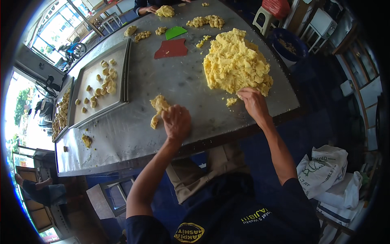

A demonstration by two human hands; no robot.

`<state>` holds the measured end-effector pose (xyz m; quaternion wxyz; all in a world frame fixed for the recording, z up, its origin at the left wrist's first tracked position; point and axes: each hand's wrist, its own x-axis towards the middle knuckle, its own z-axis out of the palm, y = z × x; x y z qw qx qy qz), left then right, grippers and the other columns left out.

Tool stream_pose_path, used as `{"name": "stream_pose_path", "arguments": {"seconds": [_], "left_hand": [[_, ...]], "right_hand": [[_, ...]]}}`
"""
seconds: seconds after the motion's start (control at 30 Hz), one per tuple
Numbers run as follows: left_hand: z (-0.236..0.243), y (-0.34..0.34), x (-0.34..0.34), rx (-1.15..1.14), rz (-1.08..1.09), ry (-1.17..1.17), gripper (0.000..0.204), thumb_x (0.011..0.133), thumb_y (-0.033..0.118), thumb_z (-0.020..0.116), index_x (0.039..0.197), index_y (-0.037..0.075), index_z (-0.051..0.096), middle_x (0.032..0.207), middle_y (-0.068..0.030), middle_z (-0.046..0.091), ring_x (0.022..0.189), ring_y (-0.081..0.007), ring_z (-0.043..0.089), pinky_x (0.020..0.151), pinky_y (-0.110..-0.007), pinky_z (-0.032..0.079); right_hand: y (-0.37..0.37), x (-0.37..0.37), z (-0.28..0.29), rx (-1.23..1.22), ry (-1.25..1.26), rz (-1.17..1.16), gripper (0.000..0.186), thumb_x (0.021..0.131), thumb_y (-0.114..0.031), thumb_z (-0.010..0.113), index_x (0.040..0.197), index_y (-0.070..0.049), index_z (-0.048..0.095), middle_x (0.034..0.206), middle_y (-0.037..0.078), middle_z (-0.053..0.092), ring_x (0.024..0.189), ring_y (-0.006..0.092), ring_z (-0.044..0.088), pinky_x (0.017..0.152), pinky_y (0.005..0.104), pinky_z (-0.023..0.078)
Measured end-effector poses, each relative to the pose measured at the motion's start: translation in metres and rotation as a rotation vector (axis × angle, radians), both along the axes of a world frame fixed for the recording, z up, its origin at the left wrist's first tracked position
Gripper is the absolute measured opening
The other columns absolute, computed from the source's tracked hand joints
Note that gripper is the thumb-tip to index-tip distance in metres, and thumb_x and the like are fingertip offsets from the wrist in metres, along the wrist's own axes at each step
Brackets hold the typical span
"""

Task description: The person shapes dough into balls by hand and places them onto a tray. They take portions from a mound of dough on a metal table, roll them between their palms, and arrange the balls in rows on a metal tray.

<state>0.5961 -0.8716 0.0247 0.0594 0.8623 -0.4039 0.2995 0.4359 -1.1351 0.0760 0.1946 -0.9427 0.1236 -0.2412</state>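
Observation:
My left hand [177, 123] is closed at a strip of pale dough [159, 105] on the metal table [138, 93]; its fingers curl against the dough and partly hide it. To the right, a large mound of crumbly yellow paste [233, 61] stands on the table. My right hand [252, 101] is at the mound's near edge, fingertips pinched together on some of the paste. A small loose crumb of paste [231, 101] lies just left of those fingers.
A tray [87, 81] with several small dough balls lies at left, another tray [61, 110] beyond it. Red [170, 49] and green [176, 32] scrapers lie mid-table. Across the table, a co-worker's hand [152, 9] touches a yellow lump [165, 11]. White sacks [325, 166] stand at right.

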Motion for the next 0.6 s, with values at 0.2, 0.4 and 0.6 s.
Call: {"name": "stream_pose_path", "arguments": {"seconds": [0.2, 0.4, 0.6], "left_hand": [[0.012, -0.001, -0.014, -0.121, 0.141, 0.223, 0.025, 0.089, 0.028, 0.060, 0.101, 0.006, 0.060, 0.104, -0.0119, 0.053, 0.106, -0.0278, 0.050, 0.092, -0.051, 0.031], [0.021, 0.026, -0.065, 0.122, 0.090, 0.343, 0.027, 0.089, 0.022, 0.059, 0.109, 0.004, 0.058, 0.102, -0.0115, 0.053, 0.105, -0.0297, 0.050, 0.094, -0.050, 0.032], [-0.001, 0.042, -0.046, -0.363, 0.057, 0.730, 0.024, 0.093, 0.019, 0.059, 0.114, 0.008, 0.056, 0.112, -0.0109, 0.056, 0.111, -0.0336, 0.049, 0.091, -0.049, 0.036]], "right_hand": [[0.037, 0.001, 0.002, -0.061, 0.347, 0.234, 0.017, 0.085, 0.004, 0.064, 0.096, -0.004, 0.076, 0.104, 0.013, 0.074, 0.100, 0.0288, 0.069, 0.086, 0.0397, 0.056], [0.032, 0.027, -0.016, -0.093, 0.091, 0.161, 0.010, 0.082, 0.004, 0.062, 0.085, -0.004, 0.068, 0.091, 0.012, 0.068, 0.099, 0.0308, 0.066, 0.080, 0.0442, 0.057], [0.085, 0.014, -0.047, -0.565, 0.250, 0.055, 0.046, 0.087, -0.003, 0.064, 0.132, -0.014, 0.063, 0.134, 0.018, 0.057, 0.124, 0.0358, 0.054, 0.103, 0.0387, 0.051]]}}
